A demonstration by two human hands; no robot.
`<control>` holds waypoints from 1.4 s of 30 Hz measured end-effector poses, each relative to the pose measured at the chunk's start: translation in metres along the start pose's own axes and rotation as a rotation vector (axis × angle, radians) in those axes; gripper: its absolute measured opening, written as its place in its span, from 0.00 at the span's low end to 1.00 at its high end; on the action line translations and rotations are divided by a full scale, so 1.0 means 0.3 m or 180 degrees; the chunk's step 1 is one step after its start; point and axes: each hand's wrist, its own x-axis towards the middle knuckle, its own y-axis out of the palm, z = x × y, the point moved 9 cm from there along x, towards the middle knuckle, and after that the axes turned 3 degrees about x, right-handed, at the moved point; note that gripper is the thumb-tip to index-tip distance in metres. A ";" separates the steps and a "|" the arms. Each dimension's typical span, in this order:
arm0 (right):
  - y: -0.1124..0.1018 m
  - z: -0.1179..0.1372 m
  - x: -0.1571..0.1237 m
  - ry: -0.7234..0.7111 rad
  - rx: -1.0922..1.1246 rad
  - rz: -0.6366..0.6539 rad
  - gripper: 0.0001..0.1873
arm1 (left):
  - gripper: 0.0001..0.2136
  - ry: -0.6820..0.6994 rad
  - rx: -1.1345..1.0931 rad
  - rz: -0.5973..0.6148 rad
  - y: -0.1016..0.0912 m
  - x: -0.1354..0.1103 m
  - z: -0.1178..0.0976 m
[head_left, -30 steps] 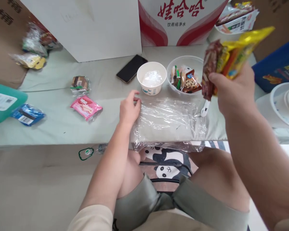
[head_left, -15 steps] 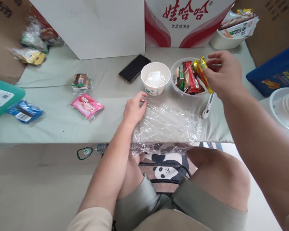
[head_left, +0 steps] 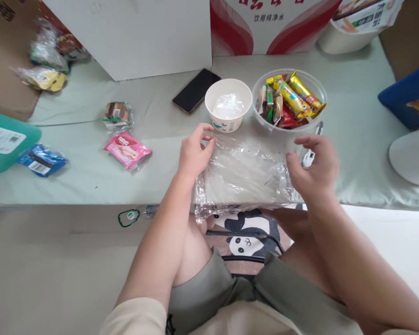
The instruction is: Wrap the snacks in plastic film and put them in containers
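Note:
A sheet of clear plastic film [head_left: 244,172], crinkled, lies at the table's front edge and droops over it. My left hand [head_left: 196,151] is at the film's upper left corner, thumb and fingertips pinched together on its edge. My right hand [head_left: 314,165] hovers by the film's right side with thumb and fingers apart, holding nothing. Partly hidden behind it is a white utility knife [head_left: 307,158]. Beyond the film stand a paper bowl [head_left: 228,123] with crumpled clear plastic inside and a clear round tub [head_left: 261,122] of wrapped snacks, yellow packets on top.
A black phone [head_left: 196,90] lies behind the paper bowl. To the left are a pink snack packet [head_left: 128,150], a brown wrapped snack [head_left: 118,115], a blue packet [head_left: 42,159] and a green container [head_left: 7,144]. A white tub [head_left: 410,158] stands at right; large boxes [head_left: 153,37] line the back.
My right hand has let go of a yellow snack packet, which now lies in the tub, and has come down toward the film. My left hand stays at the film's corner. The view has shifted slightly.

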 end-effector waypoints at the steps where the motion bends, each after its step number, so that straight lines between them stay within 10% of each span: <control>1: 0.012 -0.029 -0.021 0.0078 -0.0121 0.0069 0.15 | 0.12 0.0012 -0.0109 -0.0025 -0.001 0.001 0.001; 12: 0.202 -0.074 -0.044 0.0216 -0.0313 0.1885 0.33 | 0.15 0.0046 -0.1383 -0.0047 -0.047 -0.021 0.000; 24: 0.175 -0.067 0.011 0.0262 0.0017 0.1809 0.02 | 0.16 -0.0119 -0.1079 -0.0403 -0.070 0.018 0.042; 29: 0.166 -0.067 0.014 0.0201 0.0302 0.1658 0.14 | 0.14 -0.0175 -0.0905 -0.0542 -0.089 0.022 0.064; 36: 0.183 -0.131 -0.027 0.1255 0.0986 0.1741 0.26 | 0.14 -0.0511 -0.1036 -0.0850 -0.113 0.030 0.105; 42: 0.157 -0.158 -0.019 0.1333 0.1485 0.1190 0.17 | 0.14 -0.0487 -0.0943 -0.0891 -0.128 0.032 0.128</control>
